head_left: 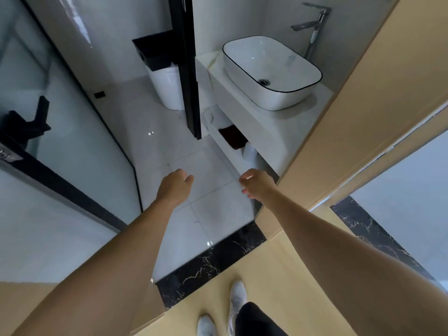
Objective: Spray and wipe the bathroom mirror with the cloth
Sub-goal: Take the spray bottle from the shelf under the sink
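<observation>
White basin (271, 71) on surface far right. Left hand (175, 184) and right hand (257, 184) loosely curled, each grip empty. Mirror, cloth, spray not in view. Risk: glossy floor tiles (208, 170), slip at black threshold (213, 260).

Domestic bathroom, seen from doorway. Evidence: white countertop basin (271, 71) with tall chrome tap (314, 27), toilet (167, 90) (partly hidden by black door edge), glass shower partition (72, 146), glossy pale floor tiles (206, 214).
</observation>
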Available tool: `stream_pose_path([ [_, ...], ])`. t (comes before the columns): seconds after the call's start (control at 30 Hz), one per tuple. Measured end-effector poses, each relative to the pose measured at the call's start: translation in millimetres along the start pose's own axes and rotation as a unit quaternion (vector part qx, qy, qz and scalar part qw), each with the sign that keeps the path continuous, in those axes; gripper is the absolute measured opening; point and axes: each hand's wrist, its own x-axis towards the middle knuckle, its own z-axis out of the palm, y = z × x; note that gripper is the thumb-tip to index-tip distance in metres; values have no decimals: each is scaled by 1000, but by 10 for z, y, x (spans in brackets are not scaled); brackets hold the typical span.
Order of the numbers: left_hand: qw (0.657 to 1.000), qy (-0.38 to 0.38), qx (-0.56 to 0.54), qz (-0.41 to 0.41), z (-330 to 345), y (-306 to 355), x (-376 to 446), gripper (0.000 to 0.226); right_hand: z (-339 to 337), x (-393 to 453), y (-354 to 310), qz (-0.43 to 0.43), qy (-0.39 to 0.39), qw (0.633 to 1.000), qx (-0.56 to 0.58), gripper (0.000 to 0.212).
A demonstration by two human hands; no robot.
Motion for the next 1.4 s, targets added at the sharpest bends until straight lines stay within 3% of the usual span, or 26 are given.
stream_pose_path([
  [0.23, 999, 19, -23, -21, -51, 58, 1011, 47, 44, 964, -351, 11, 1, 999, 39, 14],
  [0.37, 998, 35, -46, -22, -134, 166, 1689, 49, 91, 1656, -651, -36, 12, 998, 56, 28],
  [0.63, 995, 26, -89, -39, -94, 39, 2623, 53, 357, 2521, -828, -33, 6, 994, 107, 30],
  [0.8, 987, 40, -149, -39, 315, -282, 3212, 54, 702, 3066, -440, -11, 25, 990, 137, 29],
  [1.03, 983, 26, -181, 13, 1430, -791, 4141, 52, 1426, 4041, 420, -12, 77, 989, 124, 33],
  [1.4, 967, 77, -221, 99, 2578, -1464, 5651, 49, 2092, 5707, 1199, -110, 188, 969, 118, 28],
])
